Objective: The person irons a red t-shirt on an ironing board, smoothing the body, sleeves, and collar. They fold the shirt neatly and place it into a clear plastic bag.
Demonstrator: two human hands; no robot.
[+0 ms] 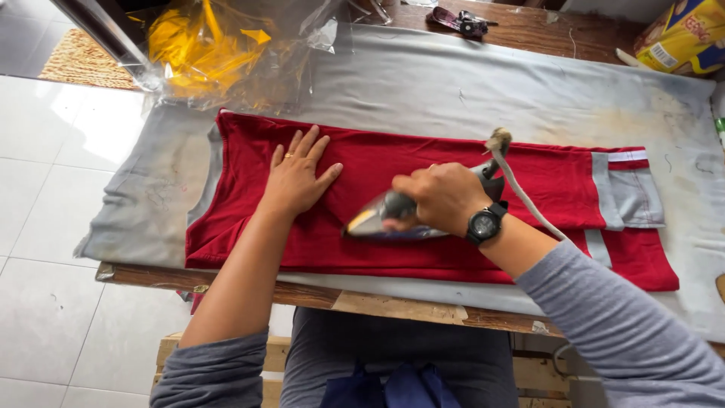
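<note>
Right hand point(442, 195) grips iron point(393, 219) by its handle; left hand point(296, 177) lies open, flat (pinning fabric taut) on red shirt point(423, 166).

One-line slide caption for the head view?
Right hand runs an iron over a red garment while the left hand presses it flat.

Far left I see a clear plastic bag point(226, 53) holding yellow fabric, lying on the grey padding cloth point(453, 83) that covers the wooden table point(408, 308). Far right sits a yellow package point(683, 34); a small dark tool point(462, 23) lies at the far edge.
</note>
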